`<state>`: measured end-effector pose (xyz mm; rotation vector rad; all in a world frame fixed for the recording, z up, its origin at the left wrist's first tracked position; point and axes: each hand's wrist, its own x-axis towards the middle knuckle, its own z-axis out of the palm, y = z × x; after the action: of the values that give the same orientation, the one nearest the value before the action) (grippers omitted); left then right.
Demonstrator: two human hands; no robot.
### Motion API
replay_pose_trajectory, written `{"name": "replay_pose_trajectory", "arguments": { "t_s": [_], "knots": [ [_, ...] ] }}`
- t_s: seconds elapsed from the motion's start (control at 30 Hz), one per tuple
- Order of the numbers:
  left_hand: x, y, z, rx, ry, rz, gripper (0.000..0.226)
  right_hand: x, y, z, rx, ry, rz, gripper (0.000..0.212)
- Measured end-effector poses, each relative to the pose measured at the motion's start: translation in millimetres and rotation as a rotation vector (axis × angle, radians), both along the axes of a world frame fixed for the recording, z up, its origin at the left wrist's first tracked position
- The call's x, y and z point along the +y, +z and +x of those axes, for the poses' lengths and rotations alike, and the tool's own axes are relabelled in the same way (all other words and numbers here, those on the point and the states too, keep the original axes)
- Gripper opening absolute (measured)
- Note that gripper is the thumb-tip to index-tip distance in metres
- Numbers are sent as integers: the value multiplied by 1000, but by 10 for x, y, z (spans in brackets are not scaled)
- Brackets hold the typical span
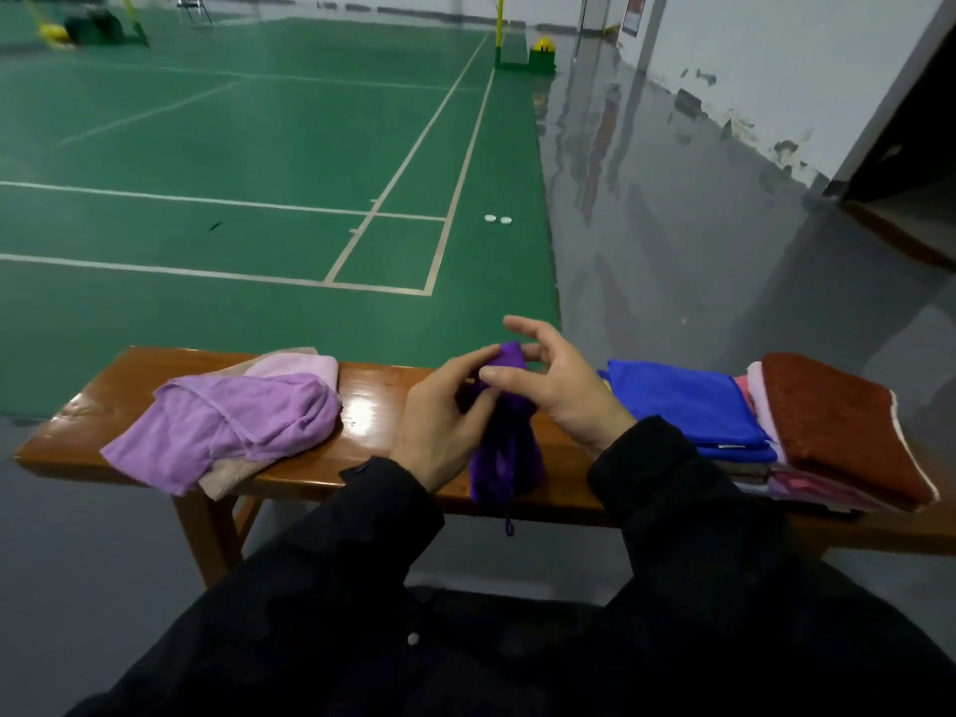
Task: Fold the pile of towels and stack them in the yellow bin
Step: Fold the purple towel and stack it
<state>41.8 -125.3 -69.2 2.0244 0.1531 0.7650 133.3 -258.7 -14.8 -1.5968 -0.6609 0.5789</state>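
Both hands pinch purple towel top, between them

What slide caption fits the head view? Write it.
Both hands, left and right, pinch a dark purple towel above a wooden bench.

left hand, right hand, both pinching

You have one wooden bench before you; two loose towels lie on its left end, one lilac, one beige beneath it; one dark purple towel is at the middle; the folded stack at the right shows one blue towel, one brown towel, and several pink ones you cannot count exactly; two small white discs lie on the court floor.
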Motion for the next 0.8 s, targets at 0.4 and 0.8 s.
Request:
{"name": "replay_pose_trajectory", "arguments": {
  "t_s": [0.4, 0.8],
  "knots": [
    [104, -11, -70, -16, -64, -436, 19, -8, -307, -57, -530, -157, -173, 11],
    [222, 212, 51, 36, 143, 103, 17, 86, -19, 85, -565, -355, -293, 20]
  ]
}}
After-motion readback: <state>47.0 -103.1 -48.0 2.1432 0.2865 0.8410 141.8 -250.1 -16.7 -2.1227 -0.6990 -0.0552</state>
